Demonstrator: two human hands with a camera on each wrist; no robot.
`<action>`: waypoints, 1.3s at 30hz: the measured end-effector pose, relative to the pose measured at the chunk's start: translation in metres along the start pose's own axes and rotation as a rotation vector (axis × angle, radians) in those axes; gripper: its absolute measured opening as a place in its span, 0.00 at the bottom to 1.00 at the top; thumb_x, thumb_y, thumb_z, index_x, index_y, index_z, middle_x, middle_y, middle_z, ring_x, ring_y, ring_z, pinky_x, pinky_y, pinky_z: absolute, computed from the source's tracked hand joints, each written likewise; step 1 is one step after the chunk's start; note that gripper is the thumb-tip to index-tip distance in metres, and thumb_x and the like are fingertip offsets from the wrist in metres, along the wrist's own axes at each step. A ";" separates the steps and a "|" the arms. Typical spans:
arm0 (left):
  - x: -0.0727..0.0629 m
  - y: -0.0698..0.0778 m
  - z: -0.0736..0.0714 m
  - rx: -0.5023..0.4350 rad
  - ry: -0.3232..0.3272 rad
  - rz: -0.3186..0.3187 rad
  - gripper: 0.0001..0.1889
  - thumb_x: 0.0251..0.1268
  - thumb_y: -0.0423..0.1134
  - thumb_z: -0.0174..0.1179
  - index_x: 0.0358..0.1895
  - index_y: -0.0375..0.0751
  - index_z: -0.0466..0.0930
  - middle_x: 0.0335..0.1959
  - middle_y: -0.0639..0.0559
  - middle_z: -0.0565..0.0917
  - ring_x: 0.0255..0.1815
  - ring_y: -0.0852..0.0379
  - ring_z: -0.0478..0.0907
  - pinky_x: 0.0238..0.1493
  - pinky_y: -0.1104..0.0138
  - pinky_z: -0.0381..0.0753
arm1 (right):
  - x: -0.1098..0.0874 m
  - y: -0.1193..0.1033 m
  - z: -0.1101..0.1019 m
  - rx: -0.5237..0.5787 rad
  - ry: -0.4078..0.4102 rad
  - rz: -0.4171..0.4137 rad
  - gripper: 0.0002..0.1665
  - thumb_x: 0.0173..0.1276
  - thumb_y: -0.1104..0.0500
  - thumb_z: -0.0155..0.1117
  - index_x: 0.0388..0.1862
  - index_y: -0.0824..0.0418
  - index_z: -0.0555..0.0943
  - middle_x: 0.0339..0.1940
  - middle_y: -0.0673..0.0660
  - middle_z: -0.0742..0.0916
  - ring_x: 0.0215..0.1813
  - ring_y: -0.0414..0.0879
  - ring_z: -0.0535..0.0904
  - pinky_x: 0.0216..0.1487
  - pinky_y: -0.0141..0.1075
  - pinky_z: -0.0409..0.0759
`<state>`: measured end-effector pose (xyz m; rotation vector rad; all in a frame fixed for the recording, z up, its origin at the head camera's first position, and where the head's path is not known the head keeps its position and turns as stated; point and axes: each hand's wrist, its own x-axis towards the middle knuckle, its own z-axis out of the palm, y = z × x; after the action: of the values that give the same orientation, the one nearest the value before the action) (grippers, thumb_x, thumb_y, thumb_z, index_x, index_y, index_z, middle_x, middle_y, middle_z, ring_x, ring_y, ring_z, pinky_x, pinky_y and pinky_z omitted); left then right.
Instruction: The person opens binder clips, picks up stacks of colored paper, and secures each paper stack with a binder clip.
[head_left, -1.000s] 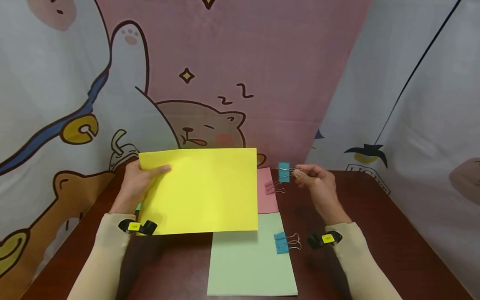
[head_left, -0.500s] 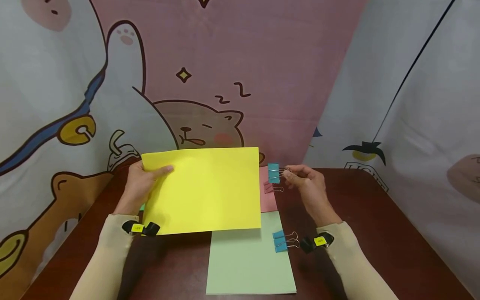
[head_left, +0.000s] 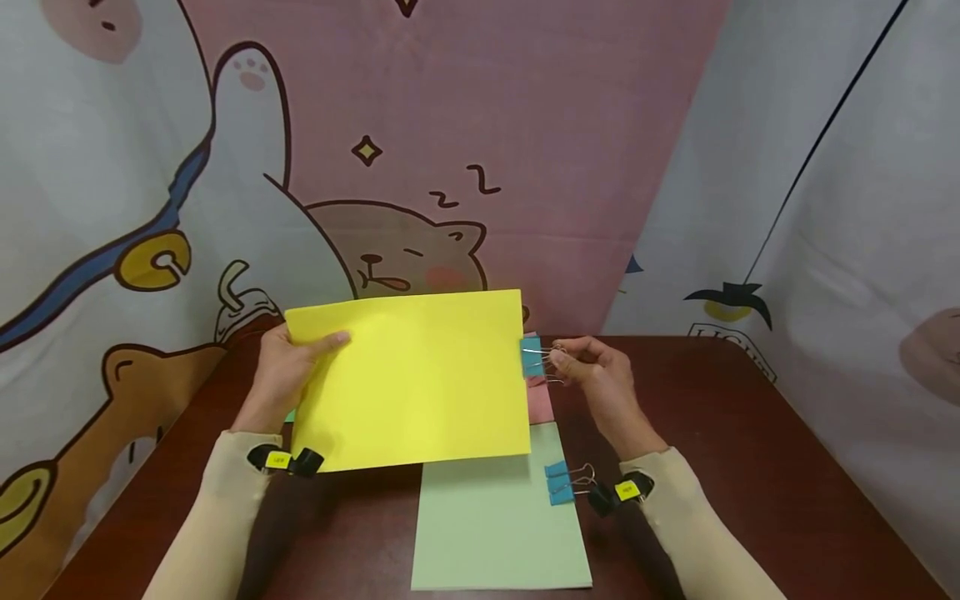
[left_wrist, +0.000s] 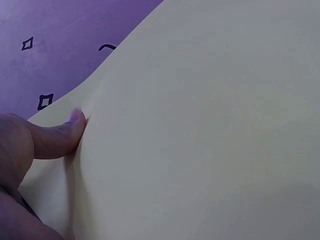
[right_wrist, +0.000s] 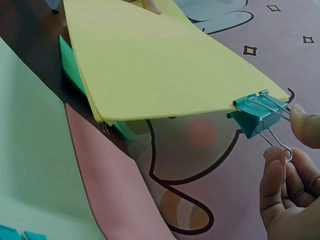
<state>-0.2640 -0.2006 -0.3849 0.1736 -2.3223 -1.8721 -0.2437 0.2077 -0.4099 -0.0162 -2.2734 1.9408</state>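
Note:
My left hand (head_left: pixel 285 375) grips a thin stack of yellow paper (head_left: pixel 412 383) by its left edge, thumb on the front face and fingers hidden behind. The paper is held up over the table, tilted towards me. At its right edge, near the far corner, my right hand (head_left: pixel 600 383) pinches the wire handles of a teal binder clip (right_wrist: pixel 256 115) between thumb and fingers. The right wrist view has the clip's mouth right at the paper's edge. In the left wrist view, the thumb (left_wrist: pixel 65 137) presses on the paper.
Pale green paper (head_left: pixel 498 533) with a blue binder clip (head_left: pixel 559 483) lies on the dark table (head_left: pixel 750 467). Beyond it lies pink paper (head_left: pixel 541 404) with a pink clip, partly covered. Something bright green (right_wrist: pixel 72 65) shows behind the yellow paper. A printed cloth (head_left: pixel 570 125) hangs behind.
My right hand has moved left with the teal binder clip, from apart from the yellow paper to its right edge. The left hand and the paper have shifted slightly right.

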 end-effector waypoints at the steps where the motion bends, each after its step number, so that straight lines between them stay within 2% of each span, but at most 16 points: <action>1: 0.000 0.000 0.001 -0.006 -0.002 -0.001 0.28 0.60 0.51 0.74 0.59 0.42 0.76 0.39 0.57 0.82 0.33 0.58 0.86 0.37 0.63 0.89 | -0.001 0.000 0.001 0.009 0.000 -0.001 0.20 0.72 0.53 0.68 0.56 0.63 0.83 0.35 0.48 0.86 0.41 0.51 0.80 0.49 0.38 0.83; 6: -0.002 0.002 0.003 -0.022 -0.001 -0.011 0.29 0.60 0.51 0.74 0.60 0.43 0.77 0.40 0.57 0.83 0.34 0.58 0.86 0.37 0.63 0.89 | -0.005 -0.004 0.007 0.051 -0.014 -0.008 0.20 0.72 0.54 0.68 0.56 0.65 0.83 0.33 0.48 0.86 0.38 0.50 0.79 0.45 0.35 0.82; 15: -0.003 0.000 0.005 -0.036 -0.009 -0.014 0.31 0.59 0.53 0.74 0.61 0.44 0.76 0.41 0.56 0.82 0.34 0.58 0.86 0.37 0.62 0.89 | -0.009 -0.005 0.012 0.029 -0.047 -0.004 0.21 0.74 0.48 0.66 0.56 0.60 0.83 0.37 0.48 0.87 0.45 0.58 0.80 0.53 0.44 0.83; 18: -0.003 0.000 0.005 -0.039 -0.020 -0.014 0.31 0.59 0.54 0.74 0.60 0.44 0.76 0.42 0.55 0.82 0.34 0.57 0.87 0.38 0.61 0.90 | -0.007 -0.004 0.010 0.028 -0.067 -0.012 0.23 0.73 0.45 0.66 0.57 0.60 0.83 0.38 0.48 0.88 0.44 0.54 0.82 0.53 0.41 0.84; 22: -0.003 0.000 0.004 -0.026 -0.030 -0.038 0.31 0.58 0.55 0.75 0.59 0.43 0.75 0.40 0.55 0.82 0.33 0.57 0.87 0.37 0.61 0.89 | -0.004 -0.001 0.010 0.094 -0.110 0.014 0.26 0.73 0.45 0.67 0.56 0.65 0.80 0.40 0.52 0.87 0.42 0.50 0.84 0.50 0.35 0.86; 25: -0.004 0.001 0.001 -0.010 -0.051 -0.060 0.32 0.58 0.56 0.74 0.59 0.42 0.73 0.41 0.53 0.83 0.33 0.56 0.87 0.38 0.60 0.90 | -0.002 0.000 0.010 0.105 -0.129 0.052 0.25 0.73 0.45 0.66 0.54 0.66 0.79 0.44 0.60 0.87 0.43 0.51 0.85 0.49 0.34 0.86; 28: -0.004 0.003 -0.004 0.027 -0.087 -0.079 0.33 0.62 0.57 0.71 0.62 0.42 0.71 0.45 0.48 0.81 0.36 0.54 0.86 0.40 0.59 0.89 | -0.002 0.000 0.010 0.050 -0.143 0.085 0.25 0.73 0.45 0.66 0.55 0.65 0.80 0.49 0.64 0.87 0.47 0.55 0.85 0.49 0.34 0.86; 33: 0.000 0.004 -0.011 0.092 -0.176 -0.081 0.28 0.76 0.47 0.58 0.71 0.38 0.65 0.52 0.40 0.76 0.41 0.50 0.83 0.43 0.62 0.87 | -0.002 -0.002 0.007 -0.051 -0.162 0.133 0.27 0.72 0.44 0.66 0.57 0.64 0.81 0.52 0.63 0.88 0.51 0.59 0.85 0.50 0.34 0.86; 36: 0.002 0.003 -0.014 0.083 -0.232 -0.085 0.28 0.77 0.40 0.53 0.75 0.34 0.61 0.55 0.40 0.74 0.43 0.52 0.82 0.45 0.65 0.86 | -0.002 -0.003 0.007 -0.090 -0.153 0.169 0.29 0.71 0.41 0.67 0.57 0.62 0.82 0.53 0.63 0.88 0.53 0.61 0.84 0.52 0.36 0.86; 39: 0.003 0.000 -0.016 0.069 -0.266 -0.103 0.30 0.77 0.38 0.55 0.77 0.33 0.59 0.55 0.40 0.74 0.42 0.55 0.82 0.46 0.66 0.87 | -0.003 -0.003 0.008 -0.116 -0.146 0.198 0.34 0.69 0.36 0.67 0.58 0.62 0.83 0.53 0.63 0.88 0.50 0.58 0.85 0.53 0.39 0.86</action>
<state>-0.2643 -0.2162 -0.3810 0.0548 -2.6008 -1.9709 -0.2414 0.1990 -0.4089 -0.1211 -2.5654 1.9577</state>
